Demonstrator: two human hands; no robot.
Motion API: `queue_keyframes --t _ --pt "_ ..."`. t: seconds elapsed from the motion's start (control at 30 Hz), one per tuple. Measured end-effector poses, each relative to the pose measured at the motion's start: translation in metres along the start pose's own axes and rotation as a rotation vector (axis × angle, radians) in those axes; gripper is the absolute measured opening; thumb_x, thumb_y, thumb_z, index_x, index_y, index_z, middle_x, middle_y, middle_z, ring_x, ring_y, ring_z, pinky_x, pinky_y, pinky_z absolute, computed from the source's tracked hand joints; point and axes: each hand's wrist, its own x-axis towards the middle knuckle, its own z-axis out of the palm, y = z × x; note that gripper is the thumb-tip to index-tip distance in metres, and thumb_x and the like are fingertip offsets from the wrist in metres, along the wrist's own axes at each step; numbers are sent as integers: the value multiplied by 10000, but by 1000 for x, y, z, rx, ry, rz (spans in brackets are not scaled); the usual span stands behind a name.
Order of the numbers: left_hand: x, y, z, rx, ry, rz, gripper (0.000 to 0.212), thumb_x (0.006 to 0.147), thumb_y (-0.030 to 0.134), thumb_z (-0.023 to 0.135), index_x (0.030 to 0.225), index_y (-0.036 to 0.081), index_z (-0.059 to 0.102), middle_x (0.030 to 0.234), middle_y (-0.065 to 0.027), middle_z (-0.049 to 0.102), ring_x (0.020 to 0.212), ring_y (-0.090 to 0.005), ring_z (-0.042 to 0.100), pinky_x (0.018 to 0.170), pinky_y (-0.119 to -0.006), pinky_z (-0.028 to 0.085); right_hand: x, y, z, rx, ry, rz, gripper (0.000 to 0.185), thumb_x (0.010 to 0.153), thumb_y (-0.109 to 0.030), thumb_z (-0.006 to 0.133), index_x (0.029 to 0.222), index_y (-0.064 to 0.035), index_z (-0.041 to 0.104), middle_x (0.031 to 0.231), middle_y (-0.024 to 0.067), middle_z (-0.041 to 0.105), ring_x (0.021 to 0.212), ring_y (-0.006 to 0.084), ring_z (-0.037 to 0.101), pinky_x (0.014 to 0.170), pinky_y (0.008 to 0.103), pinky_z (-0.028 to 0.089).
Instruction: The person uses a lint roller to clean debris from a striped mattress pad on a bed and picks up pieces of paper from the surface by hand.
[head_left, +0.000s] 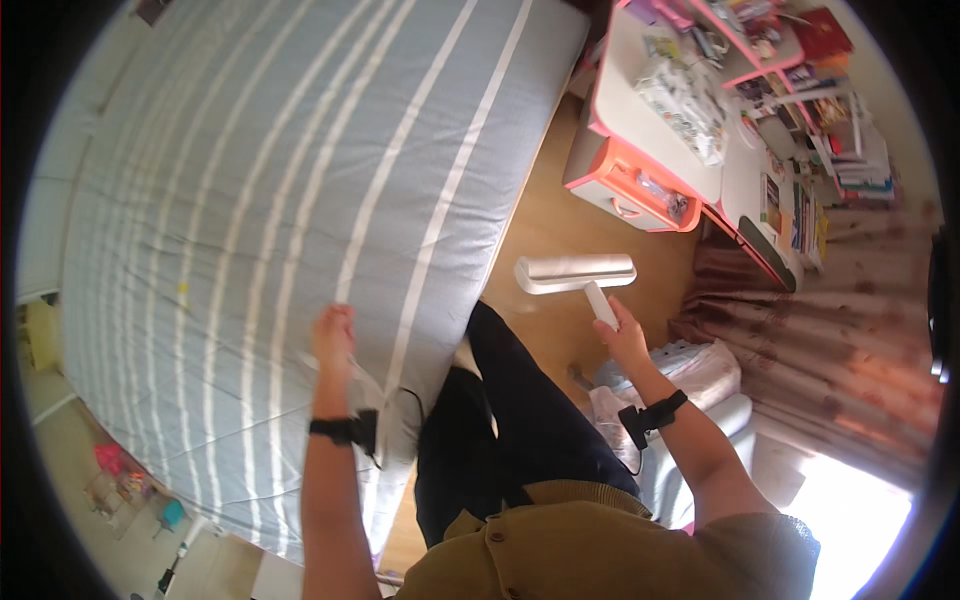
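My right hand (626, 341) grips the handle of a white hair-remover roller (576, 273). Its wide head is held up over the wooden floor, apart from the bed. My left hand (334, 335) is above the grey mattress (420, 180) with white stripes, fingers curled and blurred by motion. A pale, thin strip (366, 386) shows beside the left wrist; whether the fingers hold it is unclear. Each wrist wears a black strap with a small device.
A white desk (637, 112) with pink edges stands beyond the floor, and its orange-rimmed drawer (645, 187) is pulled out. Books and packs crowd its shelves. Folded bedding (694, 379) lies by my right arm, near a long curtain (832, 330). Toys (124, 480) sit past the bed's left edge.
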Motion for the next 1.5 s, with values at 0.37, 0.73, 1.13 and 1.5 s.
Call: queue_keyframes --t 0.37,0.73,1.13,1.5 --pt "-304 209 104 -810 -155 512 67 788 79 437 797 68 503 542 5 345 401 -74 265 369 -217 220 -205 -175 15 1119 -1123 9 663 683 44 625 1278 -6 337 986 70 572 916 195 568 782 357 490" --pt "-351 202 64 -118 96 800 165 802 49 404 876 28 550 581 14 447 475 -47 363 423 -221 282 -228 -240 -25 1313 -1074 -294 231 682 80 562 794 -87 447 768 50 515 758 174 517 694 279 427" --pt "-342 111 126 -184 89 419 216 888 186 465 943 28 601 786 -16 587 711 -101 526 640 -242 432 -170 -249 -42 716 -1396 -236 240 665 81 539 813 -84 448 816 62 510 836 197 543 722 313 460" --pt "-327 89 128 -867 386 350 168 845 16 410 937 -58 529 925 -140 548 917 -228 558 789 -336 496 -159 -226 20 -769 -1133 -1137 508 796 -360 580 1174 -68 409 1062 215 537 899 398 557 772 436 452"
